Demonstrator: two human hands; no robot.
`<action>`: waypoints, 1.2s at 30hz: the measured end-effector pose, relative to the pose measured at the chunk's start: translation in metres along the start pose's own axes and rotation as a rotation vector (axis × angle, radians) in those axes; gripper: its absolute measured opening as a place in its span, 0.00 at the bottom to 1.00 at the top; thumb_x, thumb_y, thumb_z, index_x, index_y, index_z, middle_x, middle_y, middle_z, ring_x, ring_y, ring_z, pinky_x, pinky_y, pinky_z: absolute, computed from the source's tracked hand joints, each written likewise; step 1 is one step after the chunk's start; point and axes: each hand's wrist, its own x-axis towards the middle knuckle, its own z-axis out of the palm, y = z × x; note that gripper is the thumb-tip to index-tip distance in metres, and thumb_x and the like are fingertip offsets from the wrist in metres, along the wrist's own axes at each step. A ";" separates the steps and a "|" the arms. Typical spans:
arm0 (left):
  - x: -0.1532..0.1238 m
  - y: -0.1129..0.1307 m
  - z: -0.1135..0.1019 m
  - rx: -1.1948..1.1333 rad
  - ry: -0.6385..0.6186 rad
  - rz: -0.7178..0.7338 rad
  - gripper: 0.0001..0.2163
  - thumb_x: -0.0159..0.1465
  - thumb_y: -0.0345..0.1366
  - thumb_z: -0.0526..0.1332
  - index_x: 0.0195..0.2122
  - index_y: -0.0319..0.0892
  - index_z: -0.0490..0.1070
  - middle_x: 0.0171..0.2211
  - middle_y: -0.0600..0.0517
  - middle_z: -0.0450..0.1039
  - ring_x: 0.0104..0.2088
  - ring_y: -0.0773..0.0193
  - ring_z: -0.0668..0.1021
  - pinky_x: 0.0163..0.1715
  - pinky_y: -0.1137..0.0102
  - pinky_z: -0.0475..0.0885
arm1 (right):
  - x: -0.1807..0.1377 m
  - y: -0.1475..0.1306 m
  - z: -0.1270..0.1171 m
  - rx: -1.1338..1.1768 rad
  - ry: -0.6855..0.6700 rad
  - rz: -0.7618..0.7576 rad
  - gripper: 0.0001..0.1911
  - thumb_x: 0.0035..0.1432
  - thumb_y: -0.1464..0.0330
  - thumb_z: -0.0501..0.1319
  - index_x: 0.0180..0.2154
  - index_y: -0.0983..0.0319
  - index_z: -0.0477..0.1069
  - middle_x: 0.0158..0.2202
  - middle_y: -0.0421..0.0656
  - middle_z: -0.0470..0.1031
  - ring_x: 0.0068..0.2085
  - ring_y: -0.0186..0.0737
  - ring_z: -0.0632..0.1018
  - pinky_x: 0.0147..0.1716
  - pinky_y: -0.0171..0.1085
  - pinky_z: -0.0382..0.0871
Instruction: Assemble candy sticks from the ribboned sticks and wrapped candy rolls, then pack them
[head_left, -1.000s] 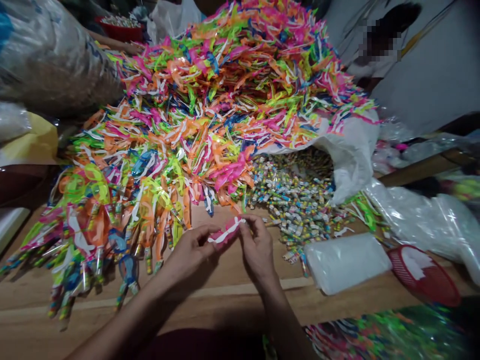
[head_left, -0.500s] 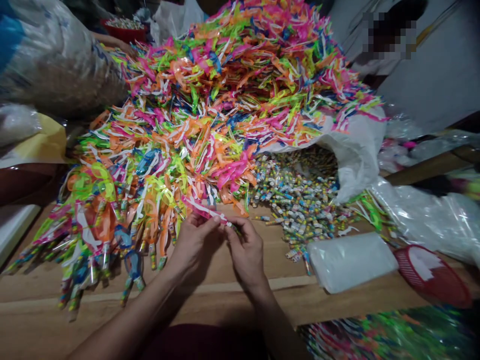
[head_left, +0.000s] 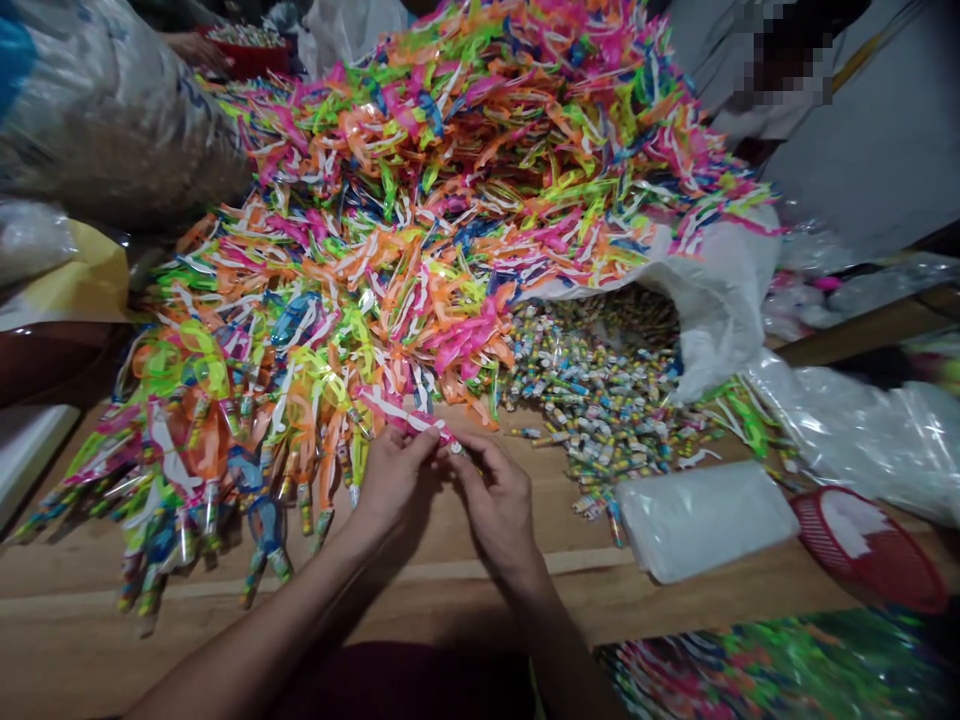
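My left hand (head_left: 391, 478) pinches a folded pair of pink plastic toy glasses (head_left: 390, 408) with a white strip along it. Its far end points up and left, towards the pile. At the near end, my right hand (head_left: 496, 500) is closed, thumb and fingers around a small roll with a white end (head_left: 456, 448); the fingers hide most of it. Beyond my hands rises a big heap of coloured toy glasses (head_left: 465, 150). On the right, small wrapped rolls (head_left: 577, 390) spill from a white sack (head_left: 727, 300). To the left lie glasses with rolls on their ends (head_left: 262, 530).
A stack of clear plastic bags (head_left: 705, 520) lies right of my hands, beside a red basket (head_left: 870, 550). A full sack (head_left: 120, 120) stands at the left back. Another person's hand (head_left: 196, 50) is near a red tub (head_left: 251, 58). Another person is at the upper right.
Both hands stay together on the pink glasses, with only a slight shift of fingers. The other person's hand at the upper left has drawn back from the heap towards the red tub.
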 end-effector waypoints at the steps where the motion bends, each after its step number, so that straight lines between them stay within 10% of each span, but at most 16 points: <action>1: -0.001 0.002 0.001 0.019 -0.002 0.014 0.17 0.48 0.46 0.75 0.24 0.39 0.72 0.19 0.53 0.72 0.20 0.67 0.72 0.23 0.72 0.67 | 0.000 0.000 0.000 0.009 0.001 0.013 0.11 0.69 0.63 0.63 0.51 0.53 0.80 0.47 0.44 0.83 0.47 0.45 0.82 0.48 0.43 0.77; 16: 0.007 0.014 -0.020 0.387 -0.172 0.136 0.15 0.54 0.47 0.71 0.26 0.40 0.74 0.23 0.51 0.73 0.24 0.65 0.71 0.24 0.73 0.64 | 0.009 -0.017 0.004 0.405 -0.109 0.291 0.10 0.54 0.65 0.70 0.40 0.58 0.77 0.34 0.39 0.81 0.31 0.36 0.79 0.27 0.32 0.72; 21: -0.005 0.053 -0.044 0.527 -0.245 0.118 0.18 0.54 0.53 0.72 0.28 0.42 0.76 0.24 0.49 0.76 0.26 0.61 0.75 0.27 0.69 0.69 | 0.002 -0.020 0.005 0.373 -0.216 0.346 0.12 0.54 0.62 0.73 0.40 0.57 0.79 0.34 0.39 0.82 0.30 0.36 0.78 0.26 0.33 0.71; 28: -0.017 0.140 -0.099 0.903 0.350 0.475 0.28 0.53 0.59 0.73 0.50 0.50 0.73 0.24 0.58 0.75 0.23 0.61 0.73 0.24 0.69 0.62 | 0.023 0.026 -0.067 -0.237 0.120 0.184 0.18 0.66 0.55 0.61 0.48 0.59 0.80 0.35 0.45 0.82 0.33 0.45 0.80 0.34 0.41 0.73; 36: 0.042 0.037 -0.033 1.138 -0.002 0.410 0.10 0.67 0.41 0.64 0.46 0.42 0.75 0.26 0.50 0.77 0.28 0.55 0.78 0.30 0.67 0.64 | 0.035 0.043 -0.071 -0.837 0.000 0.044 0.14 0.67 0.58 0.57 0.37 0.58 0.77 0.38 0.51 0.78 0.42 0.53 0.77 0.39 0.44 0.65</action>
